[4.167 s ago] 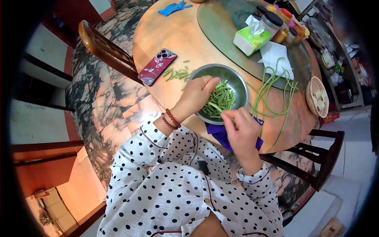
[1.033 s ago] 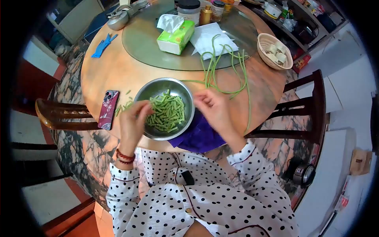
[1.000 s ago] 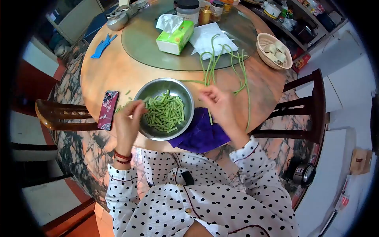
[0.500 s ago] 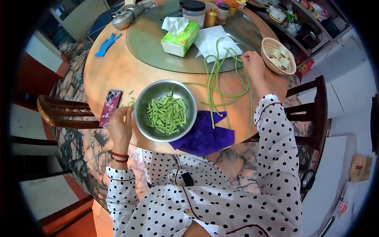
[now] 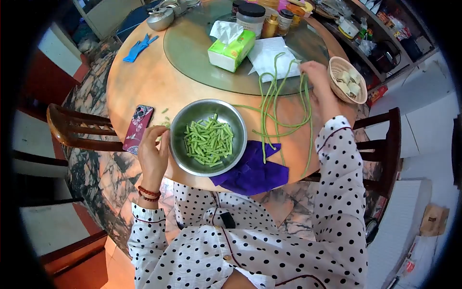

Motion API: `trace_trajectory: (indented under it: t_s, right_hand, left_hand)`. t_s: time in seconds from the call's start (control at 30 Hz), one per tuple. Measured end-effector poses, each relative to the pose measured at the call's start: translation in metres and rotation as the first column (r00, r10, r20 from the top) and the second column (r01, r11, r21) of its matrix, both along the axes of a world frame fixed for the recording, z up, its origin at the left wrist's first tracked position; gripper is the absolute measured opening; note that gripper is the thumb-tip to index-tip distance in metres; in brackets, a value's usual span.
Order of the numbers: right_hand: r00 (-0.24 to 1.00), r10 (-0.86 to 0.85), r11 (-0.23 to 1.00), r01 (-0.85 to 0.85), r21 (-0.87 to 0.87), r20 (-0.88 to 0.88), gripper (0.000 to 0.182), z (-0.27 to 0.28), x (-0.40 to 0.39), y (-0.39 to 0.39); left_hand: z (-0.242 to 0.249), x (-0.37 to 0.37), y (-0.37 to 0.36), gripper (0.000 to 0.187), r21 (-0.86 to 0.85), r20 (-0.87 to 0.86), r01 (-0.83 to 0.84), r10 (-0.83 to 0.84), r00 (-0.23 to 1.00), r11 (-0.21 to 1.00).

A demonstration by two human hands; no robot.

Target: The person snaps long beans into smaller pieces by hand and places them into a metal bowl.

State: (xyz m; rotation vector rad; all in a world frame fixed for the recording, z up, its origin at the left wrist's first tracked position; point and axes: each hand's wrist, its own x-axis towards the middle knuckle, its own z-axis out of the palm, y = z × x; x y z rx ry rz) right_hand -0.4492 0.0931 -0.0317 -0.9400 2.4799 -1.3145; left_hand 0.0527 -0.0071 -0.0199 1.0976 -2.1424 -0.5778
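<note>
My right hand (image 5: pixel 316 77) is closed on the ends of some long green beans (image 5: pixel 274 108), by the white paper. The beans trail in loops toward me, over the table and the edge of a purple cloth (image 5: pixel 257 168). A steel bowl (image 5: pixel 242 137) stands in front of me with many short cut bean pieces (image 5: pixel 209 139) inside. Beside its left rim is my left hand (image 5: pixel 154 151), its fingers curled in toward the thumb; whether something small is between them is hidden. Small green scraps (image 5: pixel 166 119) lie just beyond it, next to a phone (image 5: pixel 138 129).
On the glass turntable (image 5: pixel 192 62) are a tissue box (image 5: pixel 231 50), white paper (image 5: pixel 272 55) and several jars (image 5: pixel 250 19). A wicker basket (image 5: pixel 332 72) of pale pieces sits at the right edge. A blue glove (image 5: pixel 138 49) lies at the left. Wooden chairs (image 5: pixel 82 127) flank the table.
The view has shifted slightly, moving the table right and down in the picture. My right hand has turned a little at the bean ends. My left hand stays beside the bowl.
</note>
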Motion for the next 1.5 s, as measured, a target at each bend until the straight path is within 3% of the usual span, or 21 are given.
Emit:
trace_trajectory:
  t_s: [0.07, 0.2, 0.23, 0.33, 0.4, 0.47, 0.6, 0.67, 0.73, 0.8, 0.9, 1.0, 1.3, 1.5]
  right_hand:
    - [0.893, 0.061, 0.978, 0.036, -0.205, 0.446, 0.019, 0.028, -0.014, 0.006]
    - [0.723, 0.269, 0.833, 0.158, -0.531, 0.637, 0.013, 0.067, -0.002, 0.020]
    - [0.723, 0.310, 0.813, 0.135, -0.566, 0.618, 0.014, 0.074, 0.008, 0.024]
    - [0.672, 0.409, 0.808, 0.047, -0.587, 0.617, 0.013, 0.076, 0.037, 0.031]
    - [0.606, 0.483, 0.797, -0.003, -0.605, 0.633, 0.013, 0.072, 0.070, 0.038]
    - [0.535, 0.542, 0.783, -0.040, -0.621, 0.649, 0.013, 0.064, 0.107, 0.044]
    - [0.382, 0.600, 0.775, -0.060, -0.629, 0.703, 0.011, 0.047, 0.175, 0.050]
    - [0.289, 0.619, 0.773, -0.059, -0.632, 0.731, 0.011, 0.036, 0.196, 0.051]
    - [0.187, 0.647, 0.758, -0.054, -0.650, 0.739, 0.010, 0.027, 0.214, 0.050]
    - [0.204, 0.610, 0.782, 0.003, -0.623, 0.766, 0.009, 0.023, 0.228, 0.052]
    - [0.200, 0.608, 0.776, 0.052, -0.628, 0.768, 0.009, 0.015, 0.236, 0.052]
    - [0.217, 0.602, 0.776, 0.069, -0.627, 0.769, 0.008, 0.012, 0.244, 0.050]
    - [0.306, 0.590, 0.776, 0.040, -0.629, 0.747, 0.009, 0.006, 0.253, 0.047]
    - [0.379, 0.552, 0.794, 0.032, -0.607, 0.743, 0.012, 0.013, 0.262, 0.047]
  left_hand:
    - [0.001, -0.003, -0.001, 0.015, -0.041, -0.055, 0.001, -0.003, 0.998, 0.999]
    - [0.002, -0.010, 0.000, 0.014, -0.051, -0.100, 0.084, -0.089, 0.991, 0.995]
    - [0.006, -0.016, 0.003, 0.013, -0.102, -0.137, 0.109, -0.123, 0.983, 0.989]
    - [0.013, -0.025, 0.011, 0.011, 0.038, -0.263, 0.182, -0.165, 0.951, 0.983]
    - [0.023, -0.036, 0.022, 0.014, 0.239, -0.311, 0.195, -0.115, 0.943, 0.951]
    - [0.006, -0.044, 0.023, 0.016, 0.345, -0.433, 0.366, -0.200, 0.879, 0.865]
    - [0.020, -0.069, 0.047, 0.020, 0.553, -0.508, 0.533, -0.248, 0.825, 0.640]
    - [0.027, -0.077, 0.055, 0.023, 0.657, -0.561, 0.593, -0.223, 0.797, 0.466]
    - [0.028, -0.081, 0.059, 0.027, 0.671, -0.599, 0.626, -0.208, 0.773, 0.396]
    - [0.020, -0.079, 0.060, 0.025, 0.671, -0.607, 0.649, -0.237, 0.759, 0.359]
    - [0.005, -0.077, 0.063, 0.021, 0.646, -0.612, 0.650, -0.237, 0.755, 0.400]
    - [0.002, -0.071, 0.064, 0.017, 0.696, -0.616, 0.658, -0.232, 0.753, 0.288]
    - [0.002, -0.052, 0.056, 0.017, 0.689, -0.538, 0.593, -0.255, 0.804, 0.417]
    - [0.006, -0.043, 0.052, 0.017, 0.738, -0.573, 0.601, -0.187, 0.798, 0.306]
